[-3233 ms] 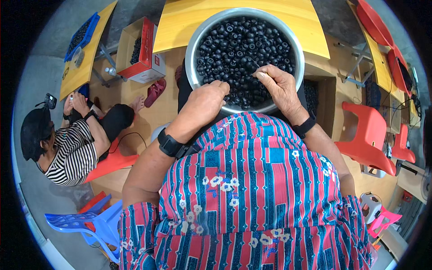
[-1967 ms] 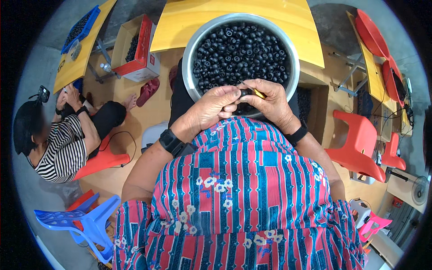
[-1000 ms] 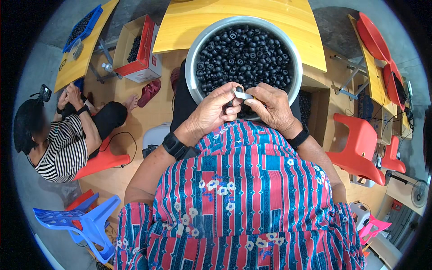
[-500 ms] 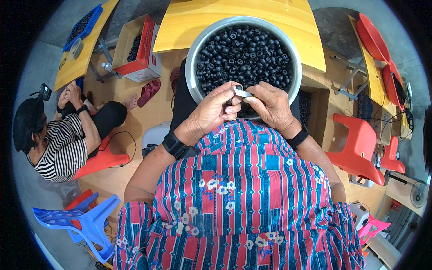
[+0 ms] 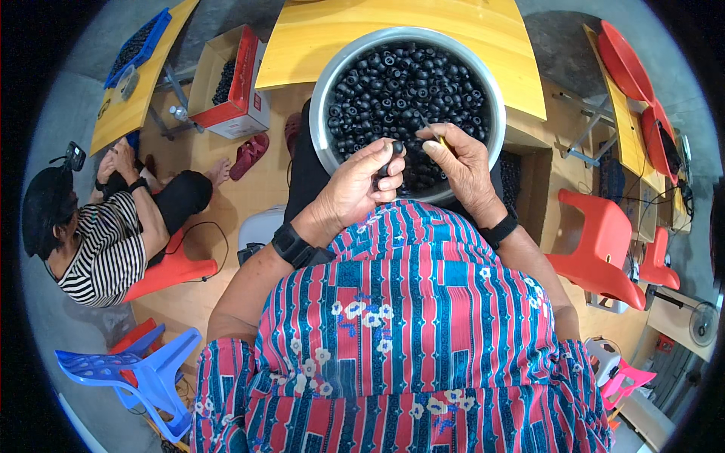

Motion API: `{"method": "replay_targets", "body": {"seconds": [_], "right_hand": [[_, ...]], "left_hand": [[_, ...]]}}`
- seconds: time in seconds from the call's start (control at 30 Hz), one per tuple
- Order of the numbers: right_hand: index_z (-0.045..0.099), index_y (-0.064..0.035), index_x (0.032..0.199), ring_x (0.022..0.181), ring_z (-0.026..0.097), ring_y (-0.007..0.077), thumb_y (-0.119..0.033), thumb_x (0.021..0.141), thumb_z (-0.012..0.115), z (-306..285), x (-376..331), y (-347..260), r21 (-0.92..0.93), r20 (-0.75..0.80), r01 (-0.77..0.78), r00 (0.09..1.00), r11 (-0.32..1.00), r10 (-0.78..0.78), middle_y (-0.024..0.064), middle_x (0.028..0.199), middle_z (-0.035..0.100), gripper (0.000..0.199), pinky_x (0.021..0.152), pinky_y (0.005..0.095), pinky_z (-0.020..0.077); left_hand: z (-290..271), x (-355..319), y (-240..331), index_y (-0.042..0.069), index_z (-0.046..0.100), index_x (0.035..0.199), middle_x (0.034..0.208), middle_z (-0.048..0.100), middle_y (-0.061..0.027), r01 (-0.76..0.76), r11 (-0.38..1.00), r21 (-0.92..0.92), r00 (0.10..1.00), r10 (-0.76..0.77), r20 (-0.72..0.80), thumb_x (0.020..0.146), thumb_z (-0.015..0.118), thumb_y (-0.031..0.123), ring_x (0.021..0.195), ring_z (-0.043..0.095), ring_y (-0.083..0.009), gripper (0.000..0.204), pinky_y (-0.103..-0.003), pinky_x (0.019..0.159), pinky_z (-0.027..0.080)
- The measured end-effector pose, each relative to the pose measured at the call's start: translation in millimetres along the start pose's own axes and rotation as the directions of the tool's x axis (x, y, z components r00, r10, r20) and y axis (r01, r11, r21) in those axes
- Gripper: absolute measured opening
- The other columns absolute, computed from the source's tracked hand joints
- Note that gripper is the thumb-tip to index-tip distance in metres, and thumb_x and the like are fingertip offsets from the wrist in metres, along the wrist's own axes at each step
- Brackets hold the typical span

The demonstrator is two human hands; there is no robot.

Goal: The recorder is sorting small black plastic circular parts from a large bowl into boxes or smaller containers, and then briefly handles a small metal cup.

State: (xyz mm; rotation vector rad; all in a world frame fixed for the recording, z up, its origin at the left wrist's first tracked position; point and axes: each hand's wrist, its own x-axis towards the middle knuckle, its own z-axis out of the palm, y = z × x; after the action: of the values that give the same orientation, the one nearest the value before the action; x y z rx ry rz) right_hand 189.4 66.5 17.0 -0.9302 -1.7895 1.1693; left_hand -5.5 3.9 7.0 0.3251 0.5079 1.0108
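The left hand (image 5: pixel 353 189) is pinching a small black ring-shaped part (image 5: pixel 394 151) — the thumb and fingers are closing together around it, so that the piece is sitting right at the fingertips, just over the near rim of the large round silver metal basin (image 5: pixel 323 98). The right hand (image 5: pixel 461 167) is holding a thin yellowish stick-like tool (image 5: pixel 434 136), its fingers curling shut on the lower end while the tip is poking out above the fingers, over the heap; the two sets of fingertips are facing each other, near but apart. Beyond both sets of fingers, the basin is brimming with many small black ring-shaped parts (image 5: pixel 400 75), and it is resting against the edge of a yellow wooden table (image 5: pixel 340 30). A black wristband (image 5: pixel 294 245) is sitting on the left wrist and another black band (image 5: pixel 500 230) on the right. Well away from the left fingers, on the person's left, another person in a black-and-white striped shirt (image 5: pixel 102 249) is sitting low on a red plastic stool (image 5: pixel 177 268), with a red-edged cardboard box (image 5: pixel 230 83) of dark parts beyond. Well off to the right of the right fingers, a red plastic chair (image 5: pixel 604 245) is standing — and a blue plastic stool (image 5: pixel 143 374) is lying far behind the left hand.
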Motion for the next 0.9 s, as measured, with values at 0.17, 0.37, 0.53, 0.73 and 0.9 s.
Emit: {"method": "replay_targets", "body": {"seconds": [0.17, 0.37, 0.53, 0.73, 0.9], "right_hand": [[0.068, -0.0026, 0.111, 0.087, 0.068, 0.0207, -0.016, 0.084, 0.072, 8, -4, 4, 0.025, 0.012, 0.101, 0.995, 0.995, -0.101, 0.0140, 0.093, 0.069, 0.030, 0.080, 0.0279, 0.0511], [0.065, -0.0154, 0.121, 0.072, 0.064, 0.0277, -0.022, 0.082, 0.072, 4, -5, -18, -0.389, 0.213, 0.289, 0.952, 0.875, -0.219, 0.0090, 0.081, 0.064, 0.040, 0.063, 0.0363, 0.0514], [0.062, -0.0218, 0.126, 0.065, 0.061, 0.0265, -0.024, 0.082, 0.070, 3, -7, -17, -0.455, 0.265, 0.349, 0.931, 0.819, -0.250, 0.0063, 0.072, 0.057, 0.045, 0.059, 0.0374, 0.0501], [0.061, -0.0217, 0.127, 0.067, 0.062, 0.0266, -0.023, 0.082, 0.070, 4, -7, -19, -0.452, 0.259, 0.332, 0.937, 0.828, -0.234, 0.0066, 0.074, 0.059, 0.046, 0.059, 0.0368, 0.0510], [0.062, -0.0192, 0.126, 0.069, 0.064, 0.0266, -0.023, 0.082, 0.071, 5, -6, -14, -0.410, 0.232, 0.317, 0.943, 0.855, -0.238, 0.0077, 0.078, 0.063, 0.045, 0.061, 0.0364, 0.0521]], "left_hand": [[0, 2, -2, 0.011, 0.051, 0.108, 0.084, 0.045, 0.0021, 0.017, 1.000, 0.014, 0.998, -0.017, -0.059, 0.103, 0.045, 0.027, 0.066, 0.040, -0.0057, 0.018, -0.017, 0.052, 0.031], [-10, 3, -7, 0.012, 0.053, 0.110, 0.087, 0.049, 0.0013, 0.023, 0.994, -0.108, 0.999, -0.028, -0.047, 0.103, 0.046, 0.025, 0.067, 0.040, -0.0066, 0.017, -0.020, 0.054, 0.033], [-13, 4, -7, 0.012, 0.056, 0.109, 0.088, 0.051, 0.0004, 0.045, 0.983, -0.177, 0.994, -0.062, -0.087, 0.102, 0.048, 0.025, 0.067, 0.040, -0.0071, 0.017, -0.020, 0.055, 0.035], [-13, 4, -9, 0.013, 0.057, 0.113, 0.089, 0.051, 0.0003, 0.042, 0.978, -0.202, 0.996, -0.058, -0.073, 0.101, 0.049, 0.027, 0.068, 0.041, -0.0072, 0.020, -0.020, 0.055, 0.035], [-3, 2, -7, 0.011, 0.055, 0.107, 0.084, 0.048, 0.0002, 0.034, 0.980, -0.196, 0.989, -0.062, -0.137, 0.103, 0.047, 0.028, 0.066, 0.041, -0.0076, 0.019, -0.020, 0.052, 0.034]]}}
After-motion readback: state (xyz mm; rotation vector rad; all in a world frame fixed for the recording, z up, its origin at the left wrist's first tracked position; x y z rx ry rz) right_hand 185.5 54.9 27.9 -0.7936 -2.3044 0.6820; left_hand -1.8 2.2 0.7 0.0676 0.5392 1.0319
